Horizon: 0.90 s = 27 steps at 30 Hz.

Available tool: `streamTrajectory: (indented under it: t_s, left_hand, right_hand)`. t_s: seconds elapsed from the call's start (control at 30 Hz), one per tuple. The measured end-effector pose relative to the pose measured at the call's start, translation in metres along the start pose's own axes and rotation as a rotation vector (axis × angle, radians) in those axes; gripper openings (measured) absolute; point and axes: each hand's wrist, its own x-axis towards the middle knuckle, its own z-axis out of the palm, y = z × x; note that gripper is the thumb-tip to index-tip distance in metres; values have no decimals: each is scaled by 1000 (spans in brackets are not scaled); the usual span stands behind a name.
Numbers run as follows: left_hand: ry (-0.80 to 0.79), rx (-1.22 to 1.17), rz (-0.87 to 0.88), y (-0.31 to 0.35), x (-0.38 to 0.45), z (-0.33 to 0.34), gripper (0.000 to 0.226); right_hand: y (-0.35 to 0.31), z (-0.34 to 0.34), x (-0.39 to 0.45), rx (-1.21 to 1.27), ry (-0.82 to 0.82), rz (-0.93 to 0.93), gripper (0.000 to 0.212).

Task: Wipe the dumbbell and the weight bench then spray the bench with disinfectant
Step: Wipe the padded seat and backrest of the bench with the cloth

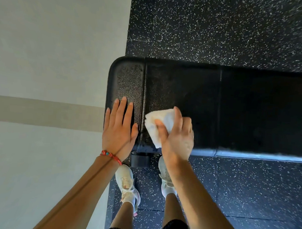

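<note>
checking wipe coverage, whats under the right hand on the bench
A folded white cloth lies under the right hand, pressed on the black bench pad. The pad surface beneath the cloth and the palm is covered, so its state cannot be seen.

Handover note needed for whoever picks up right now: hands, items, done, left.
Left hand: open, flat on the end section of the black padded weight bench, bracing.
Right hand: gripping a folded white cloth, pressed on the bench top beside the left hand.
Dumbbell and disinfectant spray: not in view; cannot tell whether the dumbbell is wiped.
Done: bench wiping under way at this end.
Left: probably the rest of the bench to the right, then the spray.
</note>
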Motion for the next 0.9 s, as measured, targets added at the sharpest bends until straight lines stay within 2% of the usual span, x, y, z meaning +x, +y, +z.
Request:
streamTrajectory:
  t_s: [0.1,0.17,0.23,0.3,0.47,0.53,0.63,0.7,0.8,0.9]
  left_hand:
    - [7,4,0,0,0,1,51]
    - [13,10,2,0,0,1,52]
    - [14,8,3,1,0,0,52]
    - [15,7,4,1,1,-1,52]
    - [4,-9,-27,6,2,-4,51]
    - [5,-14,-52,9,2,-4,51]
    - [8,3,-77,13,2,-2,51]
    - [9,12,-97,16,2,0,51]
    - [17,14,-129,19,2,2,51]
    - [8,3,-142,21,3,1,52]
  right_hand:
    - [-7,10,38,-21,14,-56,54]
    - [-20,14,78,31,-21,6,55]
    - [-29,18,111,48,-126,81,55]
    - [-31,24,127,59,-138,69,52]
    - [-15,16,124,65,-152,-35,50]
    - [8,7,132,60,-161,21,51]
    - [51,-9,139,69,-36,130,59]
    - [65,-15,139,58,-24,134,59]
    - [52,-14,129,78,-59,192,54]
    - [23,-3,85,148,-97,113,51]
